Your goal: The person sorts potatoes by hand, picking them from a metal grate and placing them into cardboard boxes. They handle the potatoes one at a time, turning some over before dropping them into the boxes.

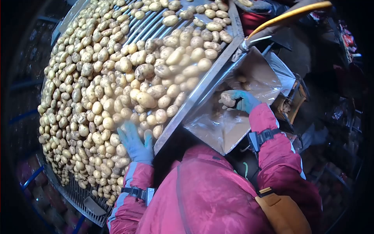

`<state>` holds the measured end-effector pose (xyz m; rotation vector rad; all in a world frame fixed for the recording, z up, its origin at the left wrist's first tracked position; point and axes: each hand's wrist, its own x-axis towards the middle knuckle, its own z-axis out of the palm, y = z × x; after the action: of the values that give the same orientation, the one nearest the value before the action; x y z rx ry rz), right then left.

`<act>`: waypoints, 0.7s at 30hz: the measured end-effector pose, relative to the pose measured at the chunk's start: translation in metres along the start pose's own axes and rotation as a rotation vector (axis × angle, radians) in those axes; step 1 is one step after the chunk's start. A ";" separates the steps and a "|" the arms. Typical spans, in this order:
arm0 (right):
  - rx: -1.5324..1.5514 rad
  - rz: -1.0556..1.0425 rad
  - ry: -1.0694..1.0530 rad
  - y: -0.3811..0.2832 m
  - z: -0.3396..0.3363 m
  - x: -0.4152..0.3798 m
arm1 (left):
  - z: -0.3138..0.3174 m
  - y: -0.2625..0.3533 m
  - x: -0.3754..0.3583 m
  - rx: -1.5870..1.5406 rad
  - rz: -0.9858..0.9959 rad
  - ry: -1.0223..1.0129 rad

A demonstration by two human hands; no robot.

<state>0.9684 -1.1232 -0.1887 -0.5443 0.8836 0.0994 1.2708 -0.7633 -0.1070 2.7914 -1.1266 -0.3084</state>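
A broad heap of potatoes (97, 89) covers the slatted metal table on the left. My left hand (136, 146), in a blue-green glove, lies over the near edge of the heap with its fingers spread, holding nothing. To the right, my right hand (246, 100) wears a similar glove and is closed around a dirt-covered potato (228, 100). It is above a cardboard box (230, 134) lined with clear plastic, and a few potatoes (242, 81) show in the box behind the hand.
A metal rail (198, 93) runs along the table's edge, between the heap and the box. Bare slats (150, 25) show at the far end. A yellow curved bar (288, 17) crosses above the box. More boxes (294, 101) stand at right.
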 end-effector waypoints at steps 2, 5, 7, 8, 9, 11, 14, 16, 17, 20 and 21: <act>0.035 -0.095 -0.148 -0.002 0.014 -0.027 | -0.001 0.000 -0.001 -0.002 0.013 0.008; 0.010 -0.158 -0.234 0.006 0.029 -0.049 | 0.000 0.000 -0.002 -0.005 0.032 0.029; 0.028 -0.164 -0.241 0.008 0.043 -0.061 | 0.001 -0.001 -0.003 -0.009 0.044 0.037; 0.051 -0.177 -0.246 0.011 0.049 -0.063 | 0.001 -0.001 -0.003 -0.003 0.050 0.044; 0.075 -0.189 -0.251 0.013 0.056 -0.065 | 0.002 -0.001 -0.003 0.003 0.055 0.050; 0.180 -0.156 -0.232 0.008 0.080 -0.075 | 0.004 -0.003 -0.004 0.007 0.060 0.065; 0.131 -0.191 -0.169 0.011 0.108 -0.079 | 0.007 -0.005 -0.006 -0.001 0.059 0.082; -0.004 -0.225 -0.142 0.014 0.123 -0.076 | 0.007 -0.006 -0.006 -0.009 0.058 0.084; -0.087 -0.233 -0.142 0.015 0.131 -0.074 | 0.007 -0.006 -0.006 -0.013 0.056 0.086; -0.135 -0.205 -0.139 0.017 0.154 -0.068 | 0.008 -0.007 -0.006 0.000 0.055 0.085; -0.118 -0.185 -0.140 0.019 0.161 -0.065 | 0.008 -0.007 -0.005 0.014 0.052 0.085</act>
<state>1.0350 -1.0191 -0.0653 -0.7177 0.6905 0.0211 1.2700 -0.7547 -0.1149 2.7528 -1.1844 -0.1749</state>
